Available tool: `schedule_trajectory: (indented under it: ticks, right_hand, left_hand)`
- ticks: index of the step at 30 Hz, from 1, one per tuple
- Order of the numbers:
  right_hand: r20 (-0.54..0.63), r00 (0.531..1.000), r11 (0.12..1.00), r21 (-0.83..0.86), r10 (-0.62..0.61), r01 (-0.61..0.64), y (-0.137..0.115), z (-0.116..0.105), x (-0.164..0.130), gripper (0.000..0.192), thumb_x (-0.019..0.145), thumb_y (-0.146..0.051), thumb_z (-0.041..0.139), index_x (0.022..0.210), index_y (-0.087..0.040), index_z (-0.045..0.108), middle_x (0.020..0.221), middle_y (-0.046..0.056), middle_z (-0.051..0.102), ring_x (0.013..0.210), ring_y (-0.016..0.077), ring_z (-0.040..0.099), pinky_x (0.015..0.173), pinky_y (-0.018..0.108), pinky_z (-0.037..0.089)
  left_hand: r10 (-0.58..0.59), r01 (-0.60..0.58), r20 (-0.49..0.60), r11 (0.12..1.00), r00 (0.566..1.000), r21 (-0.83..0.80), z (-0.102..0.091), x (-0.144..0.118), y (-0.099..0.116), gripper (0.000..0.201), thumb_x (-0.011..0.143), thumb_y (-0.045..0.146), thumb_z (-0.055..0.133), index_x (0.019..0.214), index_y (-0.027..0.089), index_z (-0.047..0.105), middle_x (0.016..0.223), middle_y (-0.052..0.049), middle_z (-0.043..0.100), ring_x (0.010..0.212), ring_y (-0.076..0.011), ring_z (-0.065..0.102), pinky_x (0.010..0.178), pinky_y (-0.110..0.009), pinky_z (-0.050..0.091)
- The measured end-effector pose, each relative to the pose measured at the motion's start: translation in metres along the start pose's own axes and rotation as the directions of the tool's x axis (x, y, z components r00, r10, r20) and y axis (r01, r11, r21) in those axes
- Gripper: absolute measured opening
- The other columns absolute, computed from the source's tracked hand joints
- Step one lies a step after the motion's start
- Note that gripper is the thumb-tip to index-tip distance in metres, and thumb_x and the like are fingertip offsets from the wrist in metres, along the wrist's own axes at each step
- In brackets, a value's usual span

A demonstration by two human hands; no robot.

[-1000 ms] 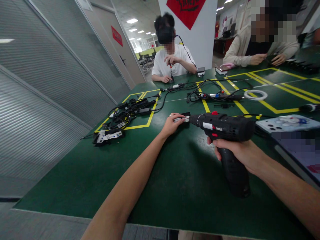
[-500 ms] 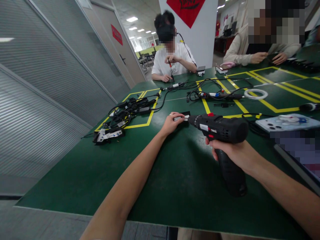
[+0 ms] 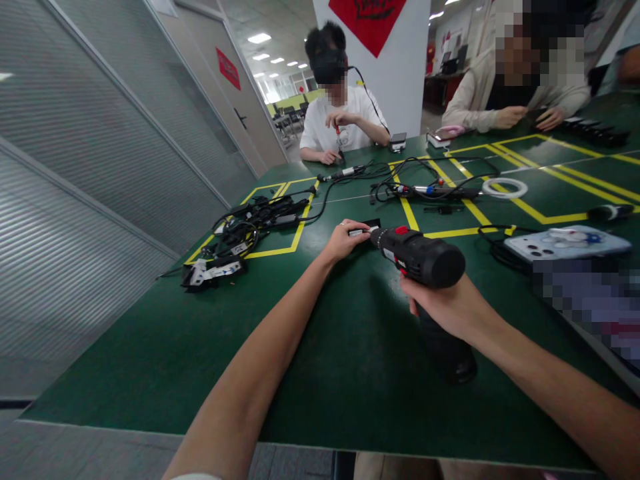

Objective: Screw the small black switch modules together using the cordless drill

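The right hand point(image 3: 445, 308) wraps its fingers tight around the grip of a chunky black plastic drill point(image 3: 420, 257). Just past the drill's tip, the left hand point(image 3: 343, 241) fingers pinch a small flat black-and-white piece point(image 3: 364, 230) on the smooth green counter point(image 3: 350, 360).

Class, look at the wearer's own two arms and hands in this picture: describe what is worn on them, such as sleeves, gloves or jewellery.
Both forearms are bare, with no gloves. The left hand wears a thin, light-coloured ring on one finger. The right hand shows no ring or watch from this view. At the bottom edge, a sliver of white by the left arm may be a short sleeve; too little shows to be sure.
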State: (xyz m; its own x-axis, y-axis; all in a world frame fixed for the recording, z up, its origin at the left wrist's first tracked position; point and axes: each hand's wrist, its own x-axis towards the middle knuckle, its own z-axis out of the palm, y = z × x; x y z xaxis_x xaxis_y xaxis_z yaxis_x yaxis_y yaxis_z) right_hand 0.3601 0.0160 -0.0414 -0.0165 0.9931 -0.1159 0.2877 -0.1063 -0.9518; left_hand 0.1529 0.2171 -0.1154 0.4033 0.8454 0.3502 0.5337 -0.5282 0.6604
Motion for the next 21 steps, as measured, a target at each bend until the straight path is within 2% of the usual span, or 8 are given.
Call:
schedule_trajectory:
  ticks: [2, 6, 11, 14, 16, 21]
  right_hand:
    - [-0.034, 0.999, 1.000, 0.022, -0.017, 0.017, -0.004, 0.004, 0.002, 0.011, 0.072, -0.027, 0.066, 0.081, -0.022, 0.063, 0.050, 0.000, 0.060, 0.046, 0.0182, 0.059, 0.044, 0.030, 0.043]
    - [0.008, 0.998, 0.992, 0.113, -0.055, 0.053, -0.005, 0.007, 0.007, 0.037, 0.068, -0.021, 0.067, 0.105, -0.022, 0.062, 0.052, -0.003, 0.057, 0.044, 0.0163, 0.057, 0.042, 0.027, 0.043]
    - [0.134, 0.987, 0.979, 0.197, -0.083, 0.056, 0.001, 0.006, 0.012, 0.044, 0.065, -0.015, 0.069, 0.108, -0.022, 0.060, 0.065, -0.001, 0.064, 0.054, 0.0189, 0.064, 0.053, 0.032, 0.053]
    - [0.209, 0.976, 0.973, 0.228, -0.068, 0.019, 0.001, 0.004, 0.011, 0.039, 0.066, -0.014, 0.067, 0.104, -0.021, 0.060, 0.076, 0.002, 0.067, 0.057, 0.0188, 0.066, 0.056, 0.033, 0.055]
    - [0.201, 0.978, 0.977, 0.213, -0.056, 0.012, -0.001, 0.003, 0.010, 0.030, 0.067, -0.016, 0.066, 0.097, -0.020, 0.061, 0.079, 0.002, 0.067, 0.052, 0.0160, 0.063, 0.051, 0.030, 0.052]
    - [0.170, 0.984, 0.992, 0.119, -0.055, 0.035, -0.001, 0.003, 0.017, 0.005, 0.071, -0.020, 0.062, 0.075, -0.017, 0.061, 0.056, 0.001, 0.061, 0.050, 0.0157, 0.060, 0.048, 0.027, 0.044]
  left_hand:
    - [-0.008, 0.008, 0.011, 1.000, 1.000, 0.005, 0.002, 0.007, -0.002, 0.032, 0.078, 0.037, 0.066, 0.103, 0.018, 0.073, 0.104, -0.008, 0.068, 0.105, -0.0207, 0.057, 0.099, -0.035, 0.043]
    - [-0.017, 0.017, 0.051, 1.000, 0.999, -0.014, 0.002, 0.012, -0.005, 0.035, 0.078, 0.035, 0.066, 0.108, 0.019, 0.071, 0.110, -0.007, 0.065, 0.108, -0.0199, 0.057, 0.101, -0.034, 0.042]
    - [-0.018, 0.021, 0.079, 0.999, 0.997, -0.041, 0.000, 0.010, -0.004, 0.040, 0.074, 0.031, 0.067, 0.112, 0.017, 0.069, 0.115, -0.008, 0.061, 0.107, -0.0195, 0.057, 0.101, -0.033, 0.043]
    - [-0.024, 0.027, 0.084, 0.999, 0.996, -0.039, 0.000, 0.009, -0.003, 0.041, 0.074, 0.031, 0.067, 0.112, 0.017, 0.069, 0.116, -0.008, 0.060, 0.107, -0.0198, 0.057, 0.100, -0.033, 0.044]
    - [-0.024, 0.027, 0.082, 0.999, 0.996, -0.037, -0.001, 0.009, -0.003, 0.039, 0.075, 0.032, 0.068, 0.111, 0.018, 0.070, 0.115, -0.008, 0.061, 0.107, -0.0202, 0.057, 0.101, -0.034, 0.044]
    - [-0.033, 0.036, 0.074, 0.999, 0.997, -0.035, -0.002, 0.015, -0.011, 0.039, 0.074, 0.031, 0.068, 0.111, 0.018, 0.070, 0.116, -0.007, 0.061, 0.109, -0.0211, 0.056, 0.103, -0.035, 0.042]
